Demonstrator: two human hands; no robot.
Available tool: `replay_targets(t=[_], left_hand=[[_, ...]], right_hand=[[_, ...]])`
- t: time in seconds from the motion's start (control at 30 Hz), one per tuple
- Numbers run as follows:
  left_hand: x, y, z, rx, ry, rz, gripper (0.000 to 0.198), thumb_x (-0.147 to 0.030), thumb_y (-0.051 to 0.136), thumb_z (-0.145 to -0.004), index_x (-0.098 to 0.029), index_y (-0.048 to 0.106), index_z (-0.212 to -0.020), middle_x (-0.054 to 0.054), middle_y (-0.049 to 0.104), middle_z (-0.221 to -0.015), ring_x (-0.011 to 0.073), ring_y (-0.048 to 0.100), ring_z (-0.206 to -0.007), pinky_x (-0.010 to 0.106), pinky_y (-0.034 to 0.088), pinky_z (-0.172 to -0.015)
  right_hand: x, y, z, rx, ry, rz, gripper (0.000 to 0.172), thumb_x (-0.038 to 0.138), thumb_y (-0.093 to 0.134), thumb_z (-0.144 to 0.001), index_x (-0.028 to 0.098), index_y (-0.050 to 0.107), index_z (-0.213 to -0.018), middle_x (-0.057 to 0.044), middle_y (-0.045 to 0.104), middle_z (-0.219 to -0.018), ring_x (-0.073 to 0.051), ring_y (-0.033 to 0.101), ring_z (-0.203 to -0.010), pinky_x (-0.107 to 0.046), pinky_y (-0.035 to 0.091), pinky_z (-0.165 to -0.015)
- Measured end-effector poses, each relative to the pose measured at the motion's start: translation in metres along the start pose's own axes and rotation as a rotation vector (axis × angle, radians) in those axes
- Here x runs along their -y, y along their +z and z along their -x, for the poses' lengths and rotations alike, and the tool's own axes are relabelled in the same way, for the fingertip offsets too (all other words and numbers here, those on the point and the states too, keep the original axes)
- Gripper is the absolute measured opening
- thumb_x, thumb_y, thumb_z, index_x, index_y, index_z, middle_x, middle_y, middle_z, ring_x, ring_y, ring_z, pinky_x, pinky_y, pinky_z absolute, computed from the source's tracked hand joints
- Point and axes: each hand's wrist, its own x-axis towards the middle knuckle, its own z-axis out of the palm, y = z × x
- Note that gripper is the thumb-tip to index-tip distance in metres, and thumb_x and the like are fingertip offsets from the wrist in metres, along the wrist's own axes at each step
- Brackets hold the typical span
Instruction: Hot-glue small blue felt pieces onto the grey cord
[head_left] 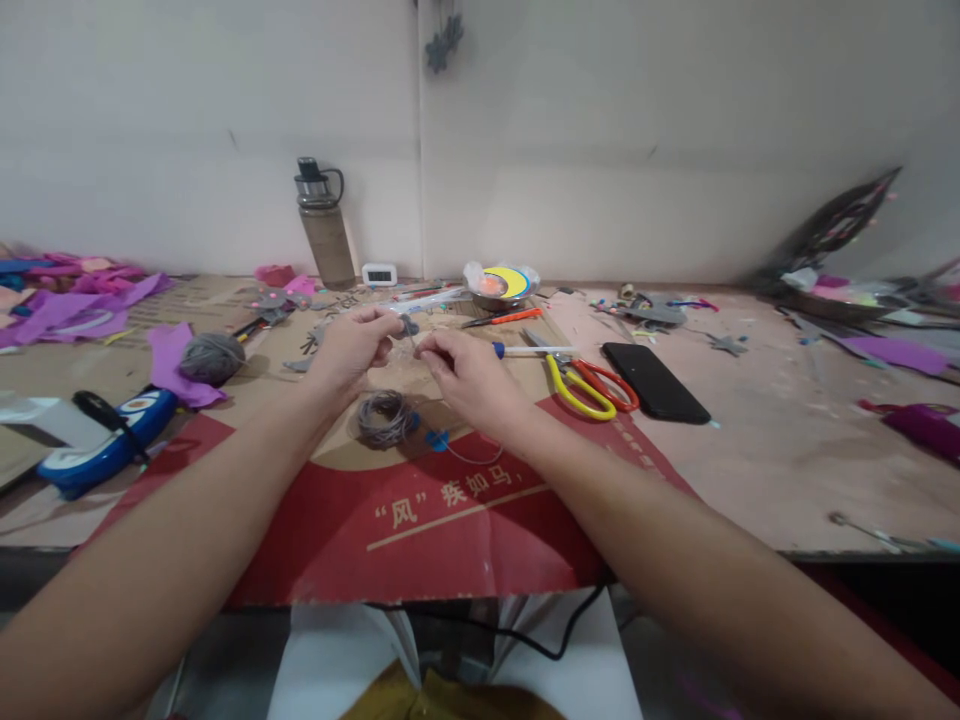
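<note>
My left hand [358,342] is closed in a pinch on a small grey-blue piece [409,325], which is too small to name. Just to its right, my right hand [469,375] also pinches with thumb and fingers; a thin strand seems to run from there toward the piece, but what the fingertips hold is unclear. Below the hands lies a coil of grey yarn [385,419]. Small blue pieces [437,440] rest beside it, with a thin pale loop of cord [476,461] near them. A white stick with a blue end [534,350] lies beyond my right hand.
Yellow-and-red-handled scissors [581,388] and a black phone [655,383] lie on the right. A bottle [325,235], a small digital clock [379,274] and a metal bowl [501,300] stand by the wall. Leftward are a grey yarn ball [213,358] and a blue tool [109,445].
</note>
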Motion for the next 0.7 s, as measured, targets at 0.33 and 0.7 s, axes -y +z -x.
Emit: replay_targets(t=[0.33,0.7], left_hand=[[-0.008,0.002,0.001,-0.008,-0.134,0.222,0.009,-0.009,0.060,-0.064,-0.014,0.054,-0.067,-0.002,0.055,-0.062,0.0025,0.042,-0.042,0.013,0.028,-0.034],[-0.017,-0.020,-0.019,-0.200,-0.109,0.387,0.008,-0.008,0.055,-0.076,-0.014,0.057,-0.071,0.005,0.067,-0.066,0.0108,0.066,-0.060,0.018,0.056,-0.059]], right_hand=[[-0.008,0.000,0.000,0.056,0.046,0.049,0.027,0.010,0.041,-0.088,0.015,0.068,-0.089,-0.007,0.071,-0.094,-0.015,0.062,-0.091,-0.028,0.044,-0.085],[-0.005,-0.005,0.001,0.177,0.200,-0.129,0.026,0.014,0.048,-0.086,0.014,0.072,-0.093,-0.003,0.068,-0.082,-0.011,0.057,-0.073,-0.024,0.045,-0.071]])
